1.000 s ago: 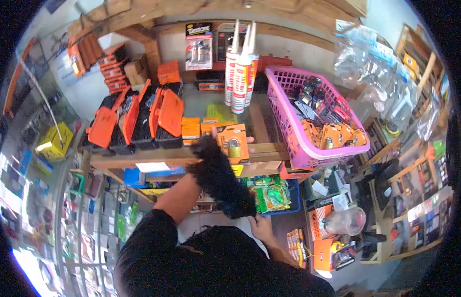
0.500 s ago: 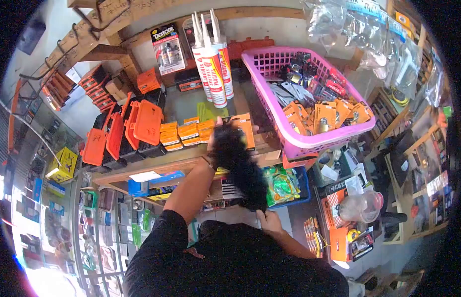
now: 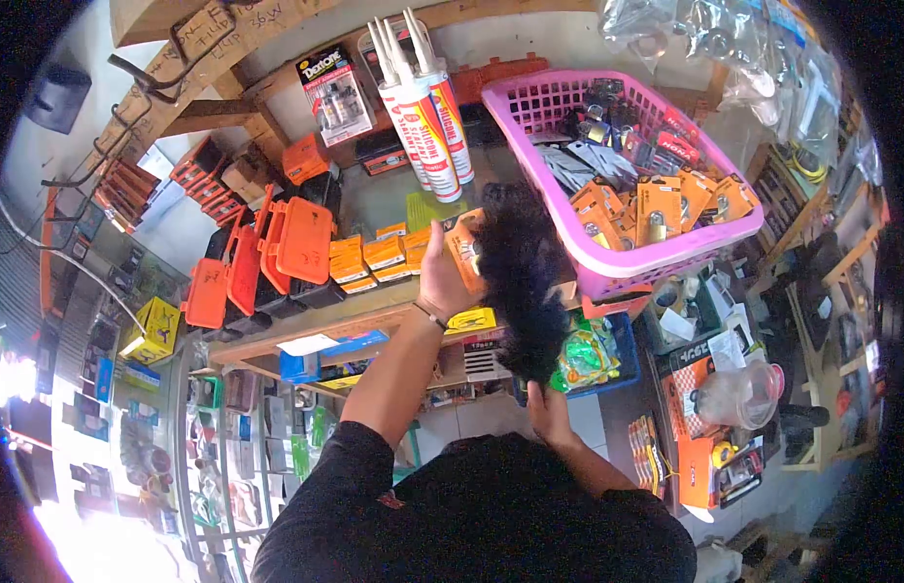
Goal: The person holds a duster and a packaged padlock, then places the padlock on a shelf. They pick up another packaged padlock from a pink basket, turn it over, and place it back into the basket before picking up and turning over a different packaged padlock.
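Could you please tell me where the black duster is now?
In the head view, the black duster is just right of centre, its lower end in the right hand, next to the orange pack in the left hand.

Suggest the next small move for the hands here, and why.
Probably a short leftward sweep of the black duster across the orange padlock card: the left hand holds the card, the right hand grips the duster's near end, and the duster overlaps the card's right edge in this view. Whether they touch, I can't tell.
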### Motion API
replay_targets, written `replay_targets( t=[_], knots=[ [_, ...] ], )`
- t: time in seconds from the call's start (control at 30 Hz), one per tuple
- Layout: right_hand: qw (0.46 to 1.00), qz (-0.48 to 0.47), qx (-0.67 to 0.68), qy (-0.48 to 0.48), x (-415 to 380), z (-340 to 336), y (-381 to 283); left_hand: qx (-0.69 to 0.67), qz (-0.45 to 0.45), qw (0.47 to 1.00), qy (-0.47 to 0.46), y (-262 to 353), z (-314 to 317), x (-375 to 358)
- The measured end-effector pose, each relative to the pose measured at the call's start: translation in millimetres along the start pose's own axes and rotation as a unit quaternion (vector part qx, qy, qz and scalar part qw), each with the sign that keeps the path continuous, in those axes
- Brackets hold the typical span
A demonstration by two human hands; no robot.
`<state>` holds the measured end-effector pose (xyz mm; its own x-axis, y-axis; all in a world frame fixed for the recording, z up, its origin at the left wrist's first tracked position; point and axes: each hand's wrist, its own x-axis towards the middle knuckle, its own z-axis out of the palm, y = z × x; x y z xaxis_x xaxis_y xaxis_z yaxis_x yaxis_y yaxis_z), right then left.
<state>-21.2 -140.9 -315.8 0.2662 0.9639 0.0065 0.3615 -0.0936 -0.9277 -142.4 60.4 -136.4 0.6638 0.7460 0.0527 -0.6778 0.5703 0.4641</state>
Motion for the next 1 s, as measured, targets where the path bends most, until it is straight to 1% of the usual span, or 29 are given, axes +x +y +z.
replay_targets(
  t=[0.03,0.07,0.1,0.13,0.17,0.2,0.27,0.3,0.33,0.37,0.4,0.43,0.47,0.5,0.53,0.57,0.6,0.67,0.7,0.73,0.77,0.8,0.87,0.9,0.93,0.97,1.0],
  knots=[
    [0.994,-0.088,0.005,0.062,2,7,1,0.002,0.009,1.000,-0.001,-2,4,-1],
    [0.994,-0.090,0.004,0.066,2,1,-5,0.017,-0.021,0.999,-0.021,-3,14,-3],
    [0.993,-0.087,-0.080,-0.003,0,-9,-16,0.036,-0.037,0.996,-0.070,-2,-2,0],
    [0.981,-0.081,-0.163,-0.074,-3,-17,-24,0.054,-0.052,0.990,-0.117,-2,-19,2],
    [0.988,-0.113,-0.101,-0.024,-5,-16,-30,0.106,-0.020,0.993,-0.058,-6,-11,-4],
    [0.988,-0.113,-0.099,-0.025,-6,-14,-30,0.107,-0.021,0.992,-0.056,-6,-2,-6],
    [0.998,-0.019,0.058,0.009,-6,-7,-27,0.014,-0.034,0.999,-0.019,-2,11,-3],
    [0.998,-0.017,0.061,0.009,-6,-2,-23,0.072,0.006,0.996,0.054,0,-18,7],
    [0.999,-0.042,0.035,-0.004,-8,3,-16,0.072,0.002,0.996,0.057,-1,-46,13],
    [0.998,-0.066,0.007,-0.016,-11,5,-9,-0.025,-0.017,0.999,0.012,-2,-71,19],
    [0.998,-0.062,0.007,-0.013,-14,6,-2,-0.121,-0.035,0.991,-0.035,-4,-83,20],
    [0.996,-0.064,-0.055,-0.029,-15,5,5,0.055,-0.086,0.983,-0.155,0,-2,-4],
    [0.990,-0.068,-0.115,-0.044,-14,3,-1,0.123,-0.050,0.989,-0.073,-5,7,-13],
    [0.990,-0.068,-0.113,-0.041,-15,1,-7,0.083,-0.050,0.993,-0.060,-7,6,-8],
    [0.998,0.006,-0.042,-0.046,-16,-4,-14,0.043,-0.049,0.997,-0.046,-7,1,-3],
    [0.995,0.080,0.029,-0.054,-16,-7,-23,0.053,-0.044,0.997,0.028,0,3,-2],
    [0.995,0.081,0.030,-0.055,-15,-5,-24,0.027,-0.058,0.998,0.009,0,5,-6],
    [0.996,-0.078,0.019,-0.050,-16,-5,-25,-0.020,-0.054,0.998,-0.014,-3,10,-4],
    [0.996,-0.077,0.018,-0.051,-17,-3,-20,0.045,-0.062,0.995,-0.072,0,-6,3],
    [0.997,-0.067,-0.014,-0.043,-16,1,-12,0.214,0.003,0.971,-0.104,-4,-14,-7],
    [0.997,-0.058,-0.045,-0.036,-16,1,-12,0.157,-0.028,0.981,-0.107,-5,-14,-7],
    [0.997,-0.059,-0.044,-0.037,-15,0,-12,0.101,-0.058,0.987,-0.109,-4,-14,-6],
    [0.995,0.065,0.051,-0.046,-14,-2,-14,0.035,-0.043,0.998,0.006,-2,-20,-4],
    [0.995,0.067,0.052,-0.048,-15,-1,-13,-0.017,-0.088,0.992,-0.090,-1,-24,-3],
    [0.998,0.036,0.013,-0.053,-17,1,-11,-0.070,-0.132,0.971,-0.185,-1,-28,-3],
    [0.998,0.005,-0.026,-0.056,-18,2,-9,-0.006,-0.097,0.986,-0.133,-5,-18,-6],
    [0.998,0.007,-0.026,-0.056,-20,1,-7,0.057,-0.062,0.993,-0.080,-9,-7,-8]
  ],
)
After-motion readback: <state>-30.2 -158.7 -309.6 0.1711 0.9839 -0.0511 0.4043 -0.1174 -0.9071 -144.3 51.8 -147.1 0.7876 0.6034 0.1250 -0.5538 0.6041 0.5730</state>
